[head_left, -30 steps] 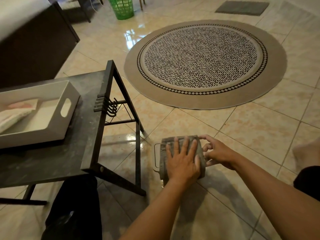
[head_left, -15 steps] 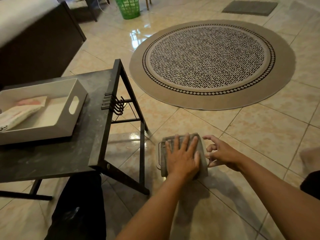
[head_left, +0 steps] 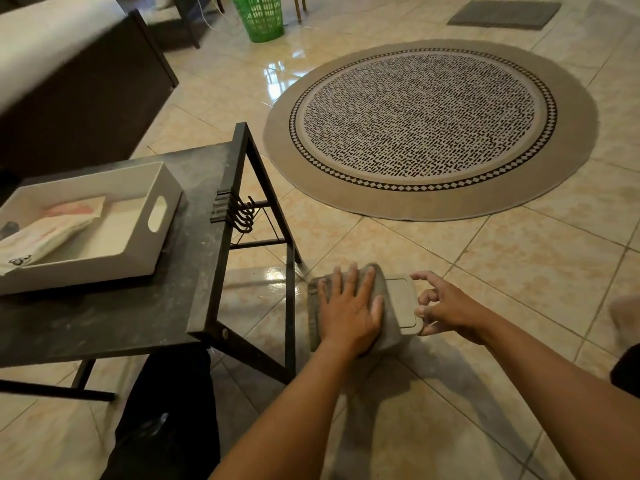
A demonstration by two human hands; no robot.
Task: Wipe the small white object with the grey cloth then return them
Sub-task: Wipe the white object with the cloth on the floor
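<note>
The small white object (head_left: pixel 404 301), flat with rounded corners, lies on the tiled floor beside the table's leg. A folded grey cloth (head_left: pixel 388 332) covers its left part. My left hand (head_left: pixel 348 310) lies flat on the cloth with the fingers spread, pressing it down. To the right, my right hand (head_left: pixel 446 308) touches the object's right edge with its fingertips; the fingers are curled and apart. Only the right strip of the white object shows.
A low black table (head_left: pixel 121 306) stands to the left with a white tray (head_left: pixel 166 188) holding a pale pouch (head_left: pixel 45 233). Black hooks (head_left: pixel 239 213) hang at its end. A round patterned rug (head_left: pixel 429 126) lies ahead, a green basket (head_left: pixel 263 15) beyond.
My left hand has slid the cloth leftward across the object, uncovering its right side. My right hand stays at the right edge.
</note>
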